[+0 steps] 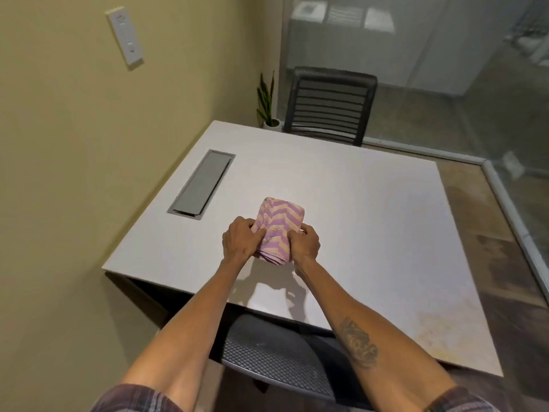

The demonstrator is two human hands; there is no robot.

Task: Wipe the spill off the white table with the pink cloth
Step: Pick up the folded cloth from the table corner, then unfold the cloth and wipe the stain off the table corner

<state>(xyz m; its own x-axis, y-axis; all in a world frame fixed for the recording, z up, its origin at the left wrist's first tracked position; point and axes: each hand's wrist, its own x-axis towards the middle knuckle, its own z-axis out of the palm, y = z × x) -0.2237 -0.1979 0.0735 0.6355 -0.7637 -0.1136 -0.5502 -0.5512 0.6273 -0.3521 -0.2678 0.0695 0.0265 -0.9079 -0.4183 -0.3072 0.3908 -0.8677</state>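
We see the white desk (371,209) filling mid-frame, with the folded pink cloth (279,227) at its centre. Our left hand (242,240) pinches the cloth's left edge and our right hand (304,242) its right edge, both closed on it.

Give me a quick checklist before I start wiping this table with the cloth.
1. Cloth in hand: ok, left hand and right hand both grip its near end.
2. Cloth folded into a pad: ok.
3. Cloth flat on the table: cannot tell; its near end looks lifted.
4. Spill located: cannot tell; only a faint sheen shows near the front edge.
5. Wiping path free: ok, nothing loose lies on the tabletop.
6. Cable hatch closed: ok.
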